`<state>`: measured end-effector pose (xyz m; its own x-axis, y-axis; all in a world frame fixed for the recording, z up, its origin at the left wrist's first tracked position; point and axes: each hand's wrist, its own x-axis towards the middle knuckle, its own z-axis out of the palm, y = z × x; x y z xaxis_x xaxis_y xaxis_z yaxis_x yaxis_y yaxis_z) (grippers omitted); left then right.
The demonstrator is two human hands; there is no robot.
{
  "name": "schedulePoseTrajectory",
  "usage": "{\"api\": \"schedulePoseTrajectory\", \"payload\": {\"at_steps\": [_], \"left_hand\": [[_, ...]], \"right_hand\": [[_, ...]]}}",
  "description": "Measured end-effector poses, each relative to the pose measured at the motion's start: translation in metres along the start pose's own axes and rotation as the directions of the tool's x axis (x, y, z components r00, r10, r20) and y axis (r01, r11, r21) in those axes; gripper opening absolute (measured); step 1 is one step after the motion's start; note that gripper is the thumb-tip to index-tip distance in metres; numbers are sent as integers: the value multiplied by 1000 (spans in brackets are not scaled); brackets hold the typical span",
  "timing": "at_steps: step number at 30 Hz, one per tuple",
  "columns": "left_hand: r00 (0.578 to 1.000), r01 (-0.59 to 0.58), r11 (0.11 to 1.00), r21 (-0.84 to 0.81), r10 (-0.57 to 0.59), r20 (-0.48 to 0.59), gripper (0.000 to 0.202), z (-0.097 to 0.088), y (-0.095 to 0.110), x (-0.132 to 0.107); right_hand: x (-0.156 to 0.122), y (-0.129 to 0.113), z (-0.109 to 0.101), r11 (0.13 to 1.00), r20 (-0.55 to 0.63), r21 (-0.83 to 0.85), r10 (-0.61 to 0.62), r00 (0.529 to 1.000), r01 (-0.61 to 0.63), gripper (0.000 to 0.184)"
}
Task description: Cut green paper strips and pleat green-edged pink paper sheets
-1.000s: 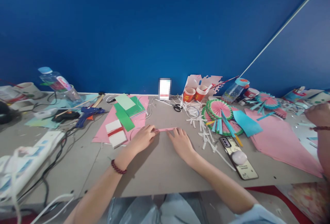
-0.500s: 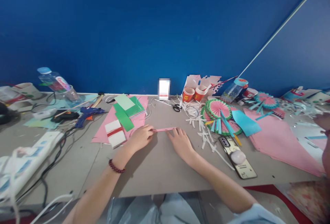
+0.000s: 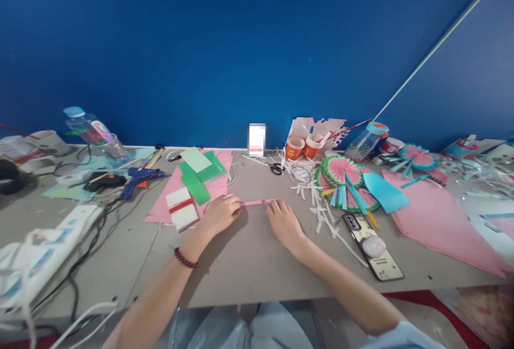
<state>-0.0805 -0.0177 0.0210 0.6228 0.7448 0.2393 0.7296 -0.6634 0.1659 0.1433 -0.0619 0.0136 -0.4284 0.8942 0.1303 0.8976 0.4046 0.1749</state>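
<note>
A narrow pink paper strip (image 3: 254, 203) lies flat on the grey table (image 3: 241, 263) in the middle. My left hand (image 3: 219, 214) rests on its left end with the fingers curled and pressed down on it. My right hand (image 3: 284, 222) lies flat over its right end, fingers stretched toward the strip. A dark red bead bracelet (image 3: 185, 259) circles my left wrist.
Pink and green paper sheets (image 3: 198, 175) and a white block with a red band (image 3: 181, 207) lie to the left. A phone (image 3: 373, 245), paper fans (image 3: 341, 175), white scraps, scissors (image 3: 275, 167) and red cups (image 3: 302, 147) are to the right. Glue gun (image 3: 138, 177), bottle (image 3: 94, 130) and a power strip (image 3: 48, 247) are far left.
Another person's hand at the right edge has moved out of view. My hands have stayed on the pink strip with almost no shift.
</note>
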Motion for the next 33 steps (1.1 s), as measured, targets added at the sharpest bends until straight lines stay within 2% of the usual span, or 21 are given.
{"api": "schedulePoseTrajectory", "payload": {"at_steps": [5, 8, 13, 20, 26, 33], "left_hand": [[997, -17, 995, 99, 24, -70, 19, 7, 14, 1], [997, -42, 997, 68, 47, -62, 17, 11, 24, 2], [1000, 1, 997, 81, 1, -29, 22, 18, 33, 3], [999, 43, 989, 141, -44, 6, 23, 17, 35, 2], [998, 53, 994, 96, -50, -32, 20, 12, 32, 3], [996, 29, 998, 51, -24, -90, 22, 20, 19, 3]], "right_hand": [[1, 0, 3, 1000, -34, 15, -10, 999, 11, 40], [1, -1, 4, 999, -55, 32, -4, 999, 6, 39], [1, -1, 6, 999, -56, 42, -8, 998, 10, 39], [2, 0, 8, 999, -63, 37, -15, 998, 17, 40], [2, 2, 7, 999, -59, 32, -22, 998, 24, 41], [2, 3, 7, 998, -74, 60, -19, 997, 23, 40]]}}
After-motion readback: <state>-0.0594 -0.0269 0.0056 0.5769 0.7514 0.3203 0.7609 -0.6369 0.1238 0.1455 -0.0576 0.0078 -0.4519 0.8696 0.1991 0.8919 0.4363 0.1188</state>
